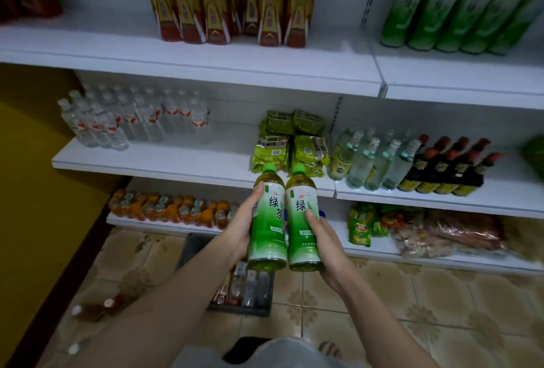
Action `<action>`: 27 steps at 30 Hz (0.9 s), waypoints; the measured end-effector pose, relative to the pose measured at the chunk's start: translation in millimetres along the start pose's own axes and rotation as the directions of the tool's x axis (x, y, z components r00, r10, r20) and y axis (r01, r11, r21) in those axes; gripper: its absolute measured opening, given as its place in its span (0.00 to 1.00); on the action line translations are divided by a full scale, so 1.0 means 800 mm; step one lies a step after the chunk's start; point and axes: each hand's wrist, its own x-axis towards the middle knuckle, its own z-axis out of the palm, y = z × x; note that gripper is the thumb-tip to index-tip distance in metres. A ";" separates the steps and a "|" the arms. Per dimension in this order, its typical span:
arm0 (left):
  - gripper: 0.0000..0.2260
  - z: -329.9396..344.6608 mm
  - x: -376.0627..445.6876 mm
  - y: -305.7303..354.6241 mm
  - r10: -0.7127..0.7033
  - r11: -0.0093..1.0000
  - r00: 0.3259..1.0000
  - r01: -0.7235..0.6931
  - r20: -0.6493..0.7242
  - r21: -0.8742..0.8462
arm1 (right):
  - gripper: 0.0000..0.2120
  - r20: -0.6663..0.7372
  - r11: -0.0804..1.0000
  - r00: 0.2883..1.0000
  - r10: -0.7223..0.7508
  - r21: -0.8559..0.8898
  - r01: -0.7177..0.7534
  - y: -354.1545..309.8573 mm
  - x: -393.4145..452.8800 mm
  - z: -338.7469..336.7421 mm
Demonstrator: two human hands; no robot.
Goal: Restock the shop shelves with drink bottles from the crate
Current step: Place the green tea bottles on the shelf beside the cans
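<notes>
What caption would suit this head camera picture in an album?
Left hand and right hand each hold a green tea bottle before white shop shelves, above the floor crate.

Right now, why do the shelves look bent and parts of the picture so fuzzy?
Head view: wide-angle lens bows the shelf edges; dim light; the two green tea bottles at centre read sharpest, while the snack packs at right and the bottles on the floor smear.

We hold two bottles side by side, the left bottle (267,220) in our left hand (240,227) and the right bottle (302,220) in our right hand (326,242), before the middle shelf (164,161); the crate (232,276) stands on the floor (382,294) below them.
</notes>
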 end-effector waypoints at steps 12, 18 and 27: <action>0.24 0.275 0.041 0.011 0.084 0.980 0.973 -0.120 0.213 0.160 | 0.28 -0.063 0.963 0.961 -0.268 0.001 0.269 -0.172 -0.032 -0.192; 0.25 0.374 0.055 0.062 0.312 0.894 0.895 -0.390 0.320 0.220 | 0.30 -0.077 0.914 0.912 -0.404 -0.080 0.398 -0.262 -0.030 -0.250; 0.24 0.445 0.123 0.170 0.553 0.634 0.737 -0.675 0.389 0.378 | 0.16 -0.059 0.848 0.848 -0.526 -0.103 0.519 -0.382 0.046 -0.255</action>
